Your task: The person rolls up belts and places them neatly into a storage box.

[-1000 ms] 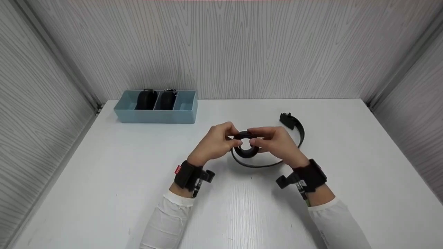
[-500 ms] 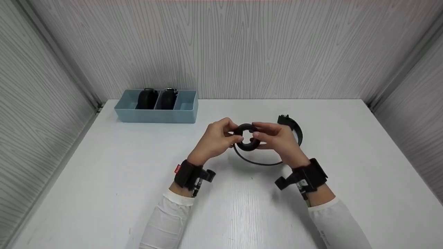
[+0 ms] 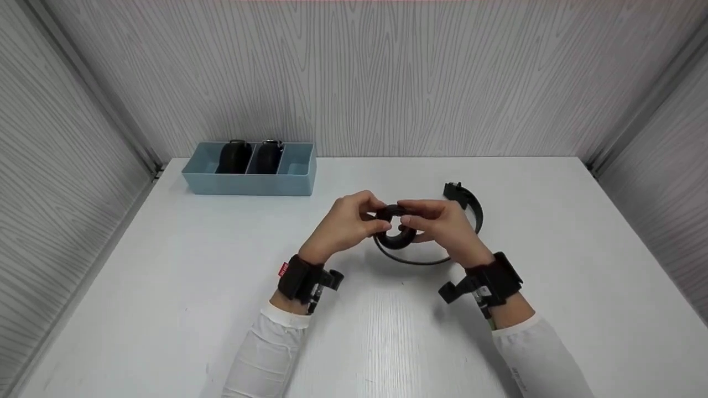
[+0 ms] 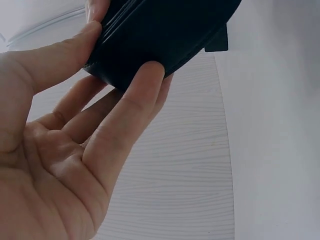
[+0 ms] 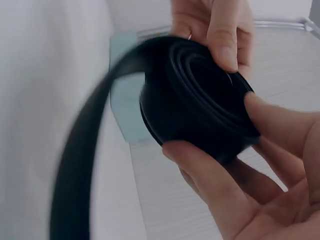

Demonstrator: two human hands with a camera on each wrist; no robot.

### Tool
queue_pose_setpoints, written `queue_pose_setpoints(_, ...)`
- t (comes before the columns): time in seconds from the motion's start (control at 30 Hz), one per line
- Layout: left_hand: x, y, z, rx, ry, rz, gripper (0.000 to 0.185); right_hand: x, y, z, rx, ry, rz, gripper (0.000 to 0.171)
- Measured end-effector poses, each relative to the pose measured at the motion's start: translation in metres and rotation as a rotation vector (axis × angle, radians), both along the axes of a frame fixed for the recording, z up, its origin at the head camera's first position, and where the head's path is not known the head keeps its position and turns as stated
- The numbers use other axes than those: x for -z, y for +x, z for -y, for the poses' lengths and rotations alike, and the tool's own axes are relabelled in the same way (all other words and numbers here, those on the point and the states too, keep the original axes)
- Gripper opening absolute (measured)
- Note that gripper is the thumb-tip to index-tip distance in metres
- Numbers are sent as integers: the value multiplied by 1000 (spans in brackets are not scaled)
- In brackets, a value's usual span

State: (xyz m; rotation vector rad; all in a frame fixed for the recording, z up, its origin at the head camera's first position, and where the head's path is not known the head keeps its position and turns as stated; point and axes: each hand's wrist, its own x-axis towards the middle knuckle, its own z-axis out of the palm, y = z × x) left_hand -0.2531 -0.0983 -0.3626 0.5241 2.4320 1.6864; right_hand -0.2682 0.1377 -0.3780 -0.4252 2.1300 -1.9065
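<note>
Seen from the head camera, a person in white sleeves holds a partly rolled black belt (image 3: 396,232) just above a white surface (image 3: 166,287), well in front and to the right of a light blue organizer tray (image 3: 249,185) standing at the back left. The left hand (image 3: 345,224) pinches the left side of the belt's coil, and the right hand (image 3: 442,226) pinches its right side, fingertips almost meeting over the top of the coil. The loose tail of the belt curves away behind the right hand, and its buckle end (image 3: 454,190) lies on the surface just beyond that hand. Two rolled dark belts (image 3: 250,156) stand in the tray's left and middle compartments. From the left wrist camera, the left hand (image 4: 65,165) grips the coiled belt (image 4: 165,35) between the thumb and curled fingers (image 4: 145,95), with the white surface (image 4: 200,175) below. From the right wrist camera, the right hand (image 5: 260,180) clasps the belt's coil (image 5: 200,110) with thumb and fingers curled round its edge, while the left hand's fingers (image 5: 220,30) pinch it from the far side; the tail (image 5: 85,150) sweeps down blurred at left, and a piece of the blue tray (image 5: 122,105) shows behind the coil.
</note>
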Motion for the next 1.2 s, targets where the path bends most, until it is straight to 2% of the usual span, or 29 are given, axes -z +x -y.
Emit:
queue_pose_setpoints(0.1, 0, -1, 0, -34, 33, -9, 29, 2, -1, 1, 47, -93, 31, 42)
queue_pose_setpoints(0.23, 2, -2, 0, -37, 33, -14, 27, 1, -2, 2, 66, -103, 29, 44)
queue_pose_setpoints(0.43, 2, -1, 1, -10, 0, -29, 22, -3, -1, 1, 25, 31, -56, 41)
queue_pose_setpoints(0.53, 3, -2, 1, 17, -47, -33, 20, -5, 0, 0, -34, 125, -104, 39)
queue_pose_setpoints(0.63, 4, -3, 1, 31, -65, -28, 20, -5, 0, -1, -79, 149, -113, 38)
queue_pose_setpoints(0.73, 4, -2, 0, 16, -48, -13, 22, -4, -1, -1, -67, 129, -104, 38)
queue_pose_setpoints(1.0, 4, -2, -2, -52, 19, 46, 27, -1, -1, 0, 45, 5, -48, 40)
queue_pose_setpoints(1.1, 3, -1, -2, -51, 24, 40, 27, -1, -1, 2, 60, -28, -40, 40)
queue_pose_setpoints(1.2, 2, -1, -1, -40, 16, 31, 24, -2, 0, 1, 43, -7, -55, 41)
